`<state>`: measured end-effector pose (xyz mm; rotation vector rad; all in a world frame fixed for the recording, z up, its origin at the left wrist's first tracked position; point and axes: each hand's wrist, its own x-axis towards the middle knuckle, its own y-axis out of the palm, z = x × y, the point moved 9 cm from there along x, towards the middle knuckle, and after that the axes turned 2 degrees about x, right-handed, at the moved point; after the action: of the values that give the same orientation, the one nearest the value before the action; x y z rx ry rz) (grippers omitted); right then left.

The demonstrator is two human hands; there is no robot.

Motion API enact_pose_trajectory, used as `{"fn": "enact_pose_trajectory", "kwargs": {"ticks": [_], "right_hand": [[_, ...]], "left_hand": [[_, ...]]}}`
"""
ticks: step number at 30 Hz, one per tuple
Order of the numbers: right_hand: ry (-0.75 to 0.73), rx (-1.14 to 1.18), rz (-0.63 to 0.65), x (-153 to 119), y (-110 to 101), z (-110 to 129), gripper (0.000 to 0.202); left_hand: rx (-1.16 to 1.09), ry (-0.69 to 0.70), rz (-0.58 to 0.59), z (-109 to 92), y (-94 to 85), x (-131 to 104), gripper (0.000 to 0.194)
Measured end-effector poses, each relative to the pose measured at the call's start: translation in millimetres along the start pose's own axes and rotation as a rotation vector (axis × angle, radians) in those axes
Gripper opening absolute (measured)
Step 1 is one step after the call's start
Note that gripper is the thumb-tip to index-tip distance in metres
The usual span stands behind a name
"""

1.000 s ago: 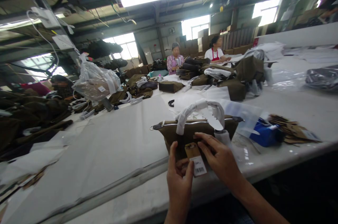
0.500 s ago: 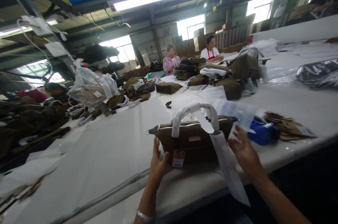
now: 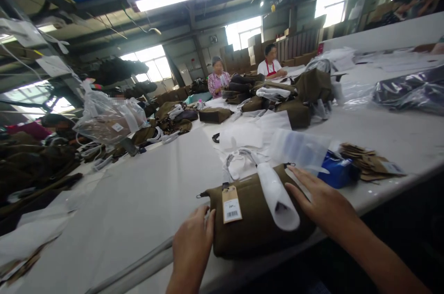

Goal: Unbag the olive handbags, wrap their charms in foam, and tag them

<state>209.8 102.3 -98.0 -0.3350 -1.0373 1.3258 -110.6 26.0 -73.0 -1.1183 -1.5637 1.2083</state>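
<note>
An olive-green handbag (image 3: 251,206) leans back on the white table in front of me, its broad face tilted up. A paper price tag (image 3: 231,205) hangs on its left part, and a strap wrapped in white paper (image 3: 277,197) lies down its face. The bag's handle (image 3: 241,157), wrapped in white, shows behind its top edge. My left hand (image 3: 194,234) grips the bag's left side, thumb toward the face. At the upper right corner my right hand (image 3: 317,197) holds the other side, fingers along the edge; some fingertips are hidden.
Right of the bag are a blue packet (image 3: 338,169), a pile of brown tags (image 3: 367,160) and a translucent plastic sheet (image 3: 298,148). More olive bags (image 3: 294,113) are heaped farther back. Two people (image 3: 218,81) work across the table. A clear plastic bag (image 3: 111,120) stands at left.
The handbag has tipped back, so its face with the tag and strap now points upward. Both hands, apart from it before, have closed in on its sides. The view has shifted slightly.
</note>
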Motion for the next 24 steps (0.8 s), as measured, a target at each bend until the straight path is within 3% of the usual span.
{"fn": "enact_pose_trajectory", "kwargs": {"ticks": [2, 3, 4, 6, 8, 13, 17, 21, 24], "right_hand": [[-0.207, 0.072, 0.029, -1.2, 1.9, 37.3, 0.046], [-0.285, 0.099, 0.082, -2.6, 6.1, 52.1, 0.046], [-0.337, 0.11, 0.138, -4.3, 10.7, 62.9, 0.049], [-0.361, 0.079, 0.2, -7.4, 17.9, 70.3, 0.059], [-0.335, 0.035, 0.206, -12.0, 21.5, 65.9, 0.064], [-0.305, 0.01, 0.288, -32.0, 33.2, 58.2, 0.065], [-0.226, 0.029, 0.362, -29.6, 35.7, 65.9, 0.066], [-0.216, 0.099, 0.356, -25.3, 28.9, 65.6, 0.066], [-0.065, 0.172, 0.167, -32.4, 20.8, 28.8, 0.06]], "left_hand": [[-0.079, 0.18, -0.204, -27.3, -21.7, 6.3, 0.033], [-0.126, 0.308, -0.242, -46.4, -27.3, 8.5, 0.037], [-0.162, 0.44, -0.223, -66.9, -27.4, 10.1, 0.04], [-0.178, 0.653, -0.074, -103.4, -14.2, 10.5, 0.045], [-0.132, 0.736, 0.053, -122.5, 5.6, 7.8, 0.05], [-0.01, 0.765, 0.047, -121.1, 45.2, -5.6, 0.061], [0.032, 0.774, 0.062, -119.0, 61.0, -5.7, 0.059], [-0.033, 0.782, -0.006, -111.6, 51.0, 0.2, 0.055], [-0.182, 0.667, -0.234, -75.4, 30.3, 3.6, 0.047]]}}
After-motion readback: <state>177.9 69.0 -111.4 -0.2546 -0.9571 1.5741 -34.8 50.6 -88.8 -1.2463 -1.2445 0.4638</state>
